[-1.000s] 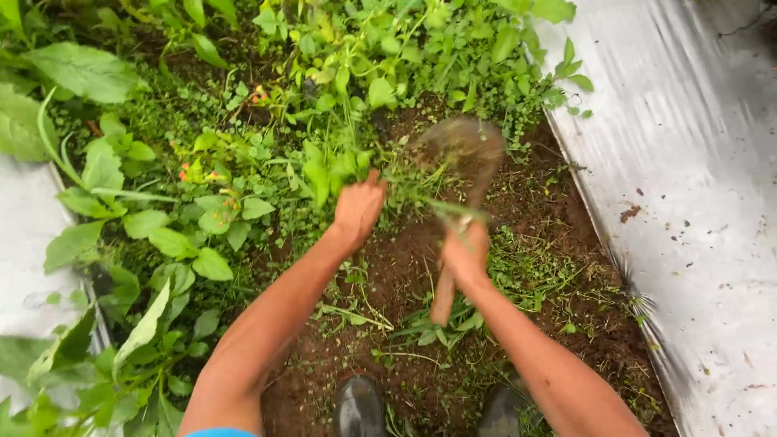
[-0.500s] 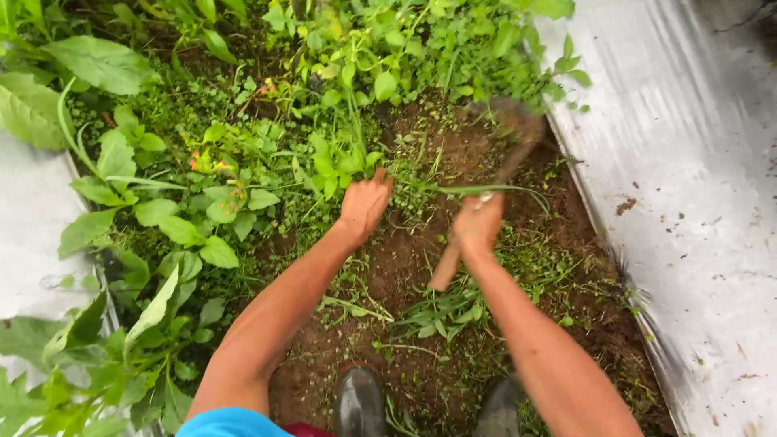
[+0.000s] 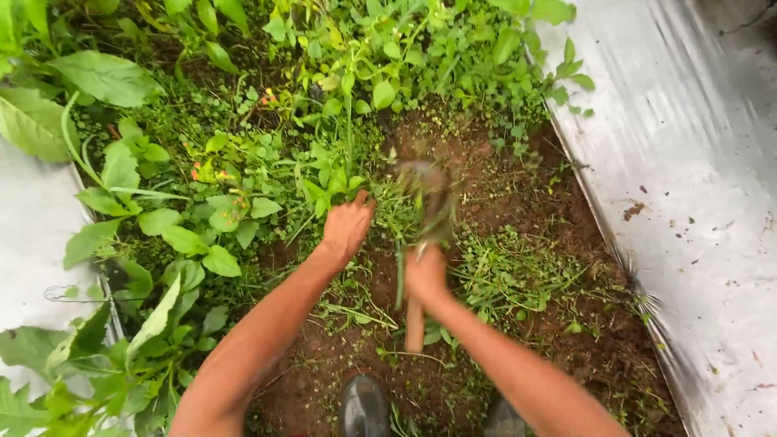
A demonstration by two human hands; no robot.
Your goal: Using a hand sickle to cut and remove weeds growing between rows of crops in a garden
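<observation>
My right hand (image 3: 425,273) grips the wooden handle of a small hand hoe (image 3: 415,320), whose blurred metal blade (image 3: 426,188) is down among the weeds over brown soil (image 3: 494,194). My left hand (image 3: 346,226) is closed around a clump of green weeds (image 3: 336,182) just left of the blade. A long grass stem hangs beside the handle. Both forearms reach forward from the bottom of the view.
Silver plastic mulch (image 3: 688,186) covers the ground on the right, and another sheet (image 3: 32,235) lies at the left. Dense leafy weeds (image 3: 162,226) fill the left and far side. The toe of my black boot (image 3: 362,406) shows at the bottom.
The hoe blade has swung from up at the right down and leftward into the weeds near my left hand. My right hand moved left and lower; my left hand shifted slightly left.
</observation>
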